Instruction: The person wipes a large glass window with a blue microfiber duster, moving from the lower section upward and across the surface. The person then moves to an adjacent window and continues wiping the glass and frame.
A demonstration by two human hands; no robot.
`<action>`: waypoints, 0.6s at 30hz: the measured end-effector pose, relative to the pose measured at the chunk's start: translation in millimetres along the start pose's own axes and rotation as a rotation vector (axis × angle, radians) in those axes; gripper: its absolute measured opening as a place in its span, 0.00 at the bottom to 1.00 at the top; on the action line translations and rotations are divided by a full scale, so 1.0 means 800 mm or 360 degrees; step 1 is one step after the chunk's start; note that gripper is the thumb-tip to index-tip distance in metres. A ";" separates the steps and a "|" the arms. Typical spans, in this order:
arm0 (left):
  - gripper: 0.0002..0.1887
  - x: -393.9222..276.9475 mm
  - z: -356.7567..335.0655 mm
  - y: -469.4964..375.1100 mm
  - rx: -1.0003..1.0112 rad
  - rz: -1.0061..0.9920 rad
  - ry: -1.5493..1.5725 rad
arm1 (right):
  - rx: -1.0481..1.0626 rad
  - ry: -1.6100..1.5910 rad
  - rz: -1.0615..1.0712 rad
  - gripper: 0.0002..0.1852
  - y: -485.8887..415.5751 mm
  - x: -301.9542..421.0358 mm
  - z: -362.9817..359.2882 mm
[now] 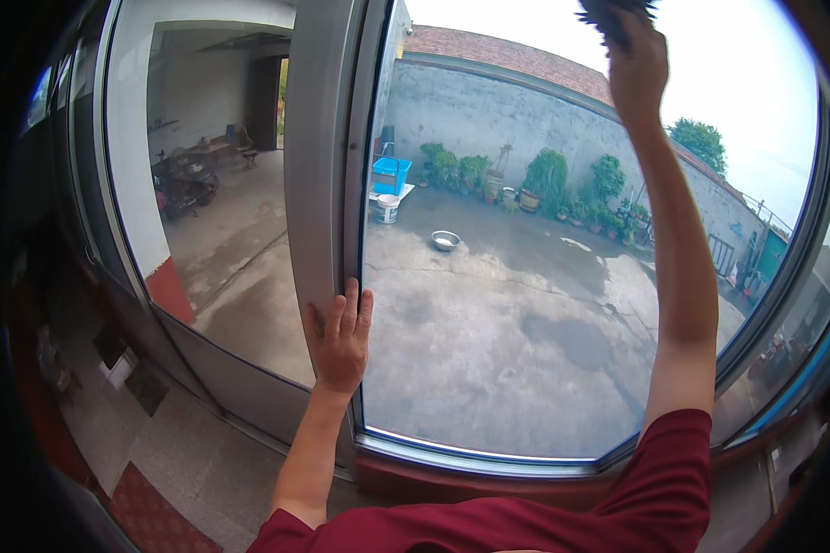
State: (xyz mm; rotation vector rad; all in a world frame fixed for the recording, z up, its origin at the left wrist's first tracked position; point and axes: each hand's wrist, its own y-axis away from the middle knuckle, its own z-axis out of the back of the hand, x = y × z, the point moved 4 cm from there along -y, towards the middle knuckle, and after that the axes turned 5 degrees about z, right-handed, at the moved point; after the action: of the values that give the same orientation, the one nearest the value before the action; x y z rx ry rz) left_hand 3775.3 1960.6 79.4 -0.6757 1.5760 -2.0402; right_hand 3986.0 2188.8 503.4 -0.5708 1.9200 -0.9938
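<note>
My right hand is raised high against the upper part of a large window pane. It grips a dark, spiky-edged brush or duster, partly cut off by the top of the view. My left hand rests with its fingers spread upward on the wide grey metal frame post left of the pane, its fingertips at the frame's inner edge. That hand holds nothing. Along the bottom of the pane runs a metal sill rail.
Through the glass are a concrete yard, a metal basin, a blue tub, a white bucket and several potted plants by a wall. Left, a motorcycle stands beyond another pane. Indoors, a red mat lies on the floor.
</note>
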 end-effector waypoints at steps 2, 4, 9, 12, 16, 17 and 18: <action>0.22 0.002 0.001 0.001 -0.0021 -0.0001 -0.0001 | 0.0371 -0.0262 0.0345 0.21 0.004 0.142 -0.023; 0.23 0.006 0.000 0.003 -0.0017 -0.0009 -0.0038 | 0.0465 -0.0292 0.1046 0.18 0.024 0.222 -0.019; 0.21 0.000 -0.005 0.003 -0.0033 0.0007 0.0008 | 0.0529 0.0240 0.1051 0.22 -0.017 0.104 0.017; 0.22 0.012 0.001 0.004 -0.0019 -0.0007 -0.0037 | 0.0331 0.0604 0.0381 0.24 0.000 -0.097 0.070; 0.21 -0.005 -0.001 -0.001 -0.0023 0.0030 0.0040 | 0.0189 0.1087 -0.0519 0.20 0.033 -0.348 0.219; 0.21 -0.005 -0.002 0.000 -0.0017 0.0036 0.0030 | 0.0117 0.1008 -0.1034 0.21 0.047 -0.385 0.230; 0.21 -0.007 -0.004 0.001 -0.0024 0.0042 0.0040 | 0.0053 0.0984 -0.0923 0.22 0.031 -0.402 0.226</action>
State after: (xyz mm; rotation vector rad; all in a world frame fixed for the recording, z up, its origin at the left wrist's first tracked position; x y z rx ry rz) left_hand 3777.7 1966.2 77.6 -0.6341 1.6074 -2.0270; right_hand 4306.0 2354.5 587.4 -0.9071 2.3147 -1.7230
